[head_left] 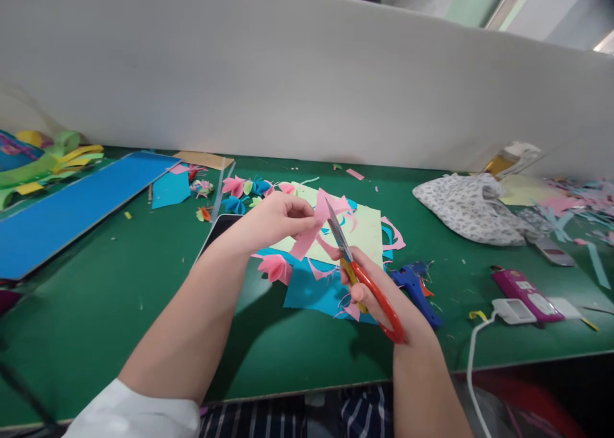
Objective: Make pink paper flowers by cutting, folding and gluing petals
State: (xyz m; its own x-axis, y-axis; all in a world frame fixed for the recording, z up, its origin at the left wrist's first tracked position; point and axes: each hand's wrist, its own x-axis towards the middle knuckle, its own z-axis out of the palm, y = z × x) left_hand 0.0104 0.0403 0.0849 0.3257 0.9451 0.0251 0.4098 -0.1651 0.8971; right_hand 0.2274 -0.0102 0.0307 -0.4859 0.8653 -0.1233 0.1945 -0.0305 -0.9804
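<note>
My left hand [283,219] pinches a piece of pink paper [307,236] above the middle of the table. In my right hand [371,278] is a pair of scissors [378,300] with a red handle, its blades pointing up and left against the pink paper. Whether the blades are parted is hard to make out. Under both hands lie a pale yellow-green sheet [369,224] and a blue sheet [307,288], with curved pink scraps on them. A pink paper flower [275,268] sits below my left wrist, and several pink and blue flowers [235,204] lie behind it.
A blue glue gun [415,291] rests right of my right hand. Farther right are a patterned cloth bag [472,208], a magenta packet [525,294] and a white cable [472,355]. A long blue board [91,208] lies at the left. A white partition [288,73] stands behind the green table [167,310].
</note>
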